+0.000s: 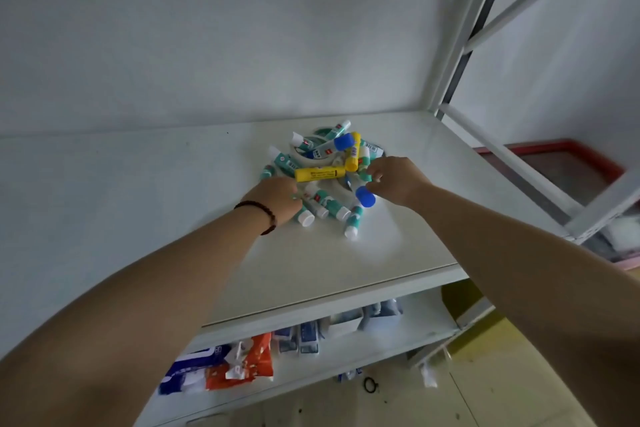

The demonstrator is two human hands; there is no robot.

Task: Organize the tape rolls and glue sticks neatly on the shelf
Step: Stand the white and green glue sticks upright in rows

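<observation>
Glue sticks (320, 173) and tape rolls (304, 152) lie heaped together mid-shelf (346, 253), unsorted, so both hands work the pile's near edge. The right hand (394, 180) pinches a blue-capped stick (365, 196), likely lifting it clear. The left hand (277, 198) rests curled on the teal sticks (323, 204); whether it actually grips one, I cannot tell.

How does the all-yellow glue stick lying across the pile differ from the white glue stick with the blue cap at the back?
The all-yellow glue stick has a yellow body and yellow cap; the white glue stick with the blue cap has a white printed body. The yellow one lies nearly level across the pile's middle, between both hands; the blue-capped one sits farther back, tilted up to the right. Both rest on top of the heap on the white shelf board, touched by neither hand.
</observation>
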